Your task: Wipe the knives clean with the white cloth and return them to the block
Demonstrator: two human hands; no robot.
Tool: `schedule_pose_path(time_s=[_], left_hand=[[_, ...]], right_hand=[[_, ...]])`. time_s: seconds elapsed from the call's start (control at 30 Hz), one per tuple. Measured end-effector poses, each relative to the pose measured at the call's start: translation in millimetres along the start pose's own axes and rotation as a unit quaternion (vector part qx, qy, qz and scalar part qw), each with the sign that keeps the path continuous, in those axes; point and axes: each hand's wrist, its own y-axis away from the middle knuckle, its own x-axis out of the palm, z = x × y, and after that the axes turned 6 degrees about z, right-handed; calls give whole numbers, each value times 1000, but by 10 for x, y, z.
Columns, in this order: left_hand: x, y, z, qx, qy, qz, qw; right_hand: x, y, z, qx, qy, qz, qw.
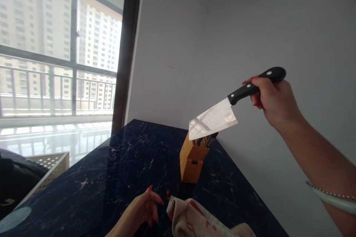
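My right hand (274, 99) grips the black riveted handle of a cleaver (213, 118), raised at the right with its broad, shiny blade pointing down and left. The blade's far end overlaps the top of a wooden knife block (191, 159) in this view; I cannot tell whether it touches. Black-handled knives (211, 139) stand in the block's slots. Low in the middle, my left hand (143, 209) is empty, its fingers loosely bent and apart, just left of a crumpled white-and-red cloth (200, 220).
All this is on a dark blue marble-patterned table (133, 155), against a grey wall (172, 44). A light perforated crate (52, 174) and a black bag (16, 181) stand off its left side. Windows (55, 36) fill the left.
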Motion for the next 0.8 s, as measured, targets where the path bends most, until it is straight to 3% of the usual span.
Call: schedule_pose_path(time_s=[0.2,0.47,0.63,0.8], left_hand=[[18,38,-25,11,-14,1,1000],[-15,14,13,9,-11,23,1000],[27,44,-32,15,-22,12,1000],[21,40,-11,30,-21,22,999]], right_hand=[[67,-223,-129,2,59,43,997],[385,-290,-220,18,149,123,981],[652,-217,-300,50,242,172,953],[918,-30,-551,105,312,248,911]])
